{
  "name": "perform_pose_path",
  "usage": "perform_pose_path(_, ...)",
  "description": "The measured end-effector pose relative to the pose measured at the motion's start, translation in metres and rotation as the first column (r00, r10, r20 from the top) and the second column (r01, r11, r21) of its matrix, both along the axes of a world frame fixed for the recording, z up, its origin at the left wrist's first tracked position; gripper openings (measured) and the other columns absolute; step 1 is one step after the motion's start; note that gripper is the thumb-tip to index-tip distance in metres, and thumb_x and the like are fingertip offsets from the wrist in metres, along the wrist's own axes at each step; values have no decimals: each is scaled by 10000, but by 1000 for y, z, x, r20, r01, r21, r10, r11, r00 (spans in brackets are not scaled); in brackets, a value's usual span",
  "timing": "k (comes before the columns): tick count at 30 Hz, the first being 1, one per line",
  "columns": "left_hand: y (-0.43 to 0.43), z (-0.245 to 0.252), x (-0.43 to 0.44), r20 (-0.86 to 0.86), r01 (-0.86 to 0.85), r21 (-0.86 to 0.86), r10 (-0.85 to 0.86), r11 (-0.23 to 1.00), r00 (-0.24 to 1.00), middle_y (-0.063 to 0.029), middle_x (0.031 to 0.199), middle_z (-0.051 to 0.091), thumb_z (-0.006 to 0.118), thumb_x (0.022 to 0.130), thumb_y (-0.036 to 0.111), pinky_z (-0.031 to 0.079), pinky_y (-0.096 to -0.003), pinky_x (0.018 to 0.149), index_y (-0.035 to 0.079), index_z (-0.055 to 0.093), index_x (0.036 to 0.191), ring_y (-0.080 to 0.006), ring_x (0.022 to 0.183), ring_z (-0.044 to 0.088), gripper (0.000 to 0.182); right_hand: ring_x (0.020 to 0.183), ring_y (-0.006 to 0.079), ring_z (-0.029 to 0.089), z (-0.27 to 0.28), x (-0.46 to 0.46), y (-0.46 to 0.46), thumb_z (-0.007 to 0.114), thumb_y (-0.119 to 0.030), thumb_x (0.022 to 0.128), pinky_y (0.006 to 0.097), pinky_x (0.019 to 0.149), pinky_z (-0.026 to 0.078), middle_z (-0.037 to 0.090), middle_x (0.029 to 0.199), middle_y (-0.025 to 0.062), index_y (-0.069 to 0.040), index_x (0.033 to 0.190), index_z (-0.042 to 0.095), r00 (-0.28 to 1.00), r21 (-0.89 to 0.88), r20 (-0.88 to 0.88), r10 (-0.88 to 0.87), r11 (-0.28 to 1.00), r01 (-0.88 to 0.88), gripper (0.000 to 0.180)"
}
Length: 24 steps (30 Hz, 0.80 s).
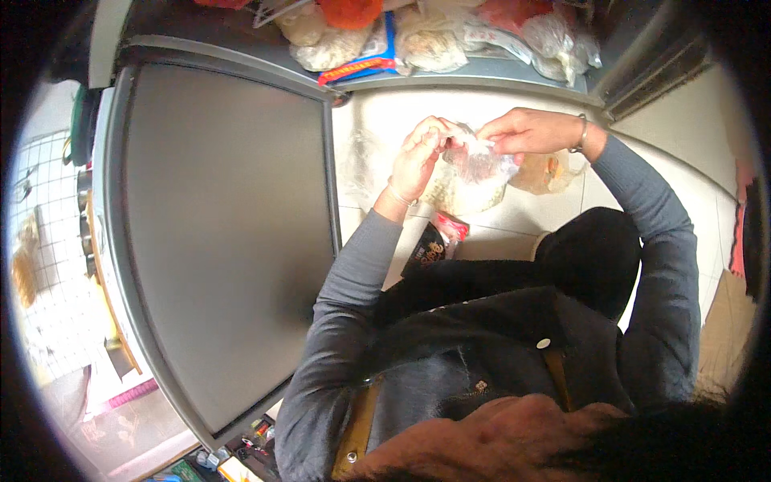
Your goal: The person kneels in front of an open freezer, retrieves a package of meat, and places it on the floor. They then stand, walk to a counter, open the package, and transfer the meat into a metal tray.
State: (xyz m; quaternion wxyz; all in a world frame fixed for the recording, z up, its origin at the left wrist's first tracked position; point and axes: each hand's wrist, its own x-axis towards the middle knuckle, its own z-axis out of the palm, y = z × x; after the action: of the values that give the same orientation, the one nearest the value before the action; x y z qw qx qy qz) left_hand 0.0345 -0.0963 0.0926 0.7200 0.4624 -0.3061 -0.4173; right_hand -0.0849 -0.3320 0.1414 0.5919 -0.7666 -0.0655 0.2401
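In the head view, a clear plastic bag (482,165) with pale, lumpy contents is over the tiled floor in front of me. My left hand (421,147) pinches the gathered plastic at its top from the left. From the right, my right hand (530,129) grips the same plastic, fingertips close to those of my left. Glare and the crumpled film hide what exactly is inside. Right behind the bag, partly under my right hand, is another translucent bag (545,172) with brownish, orange-flecked contents. A black and red printed packet (433,244) lies near my knees.
A grey cabinet door (229,211) is swung out on my left. Above, a cabinet shelf (482,78) holds several knotted plastic bags (430,48) and a blue and red packet (361,66). Loose clear plastic (361,159) lies by the door's edge. A wire grid (48,241) stands far left.
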Motion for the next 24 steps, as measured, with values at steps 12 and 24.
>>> perform_pose_path(12,-12,40,17,-375,-276,-218,181,936,909,-84,951,602,528,987,136,454,-315,846,70,521,927,-192,898,573,89,610,108,614,28,29,41,631,-73,877,273,604,506,651,848,50,-59,1103,578,821,-63,509,-259,940,335,232)
perform_pose_path(24,-7,35,-3,279,-433,132,386,892,879,26,946,635,689,892,-6,482,-223,767,68,612,1074,-66,851,594,211,732,74,525,-1,38,47,623,-176,943,288,687,480,596,738,14,-17,950,631,715,120,513,-475,864,489,159)
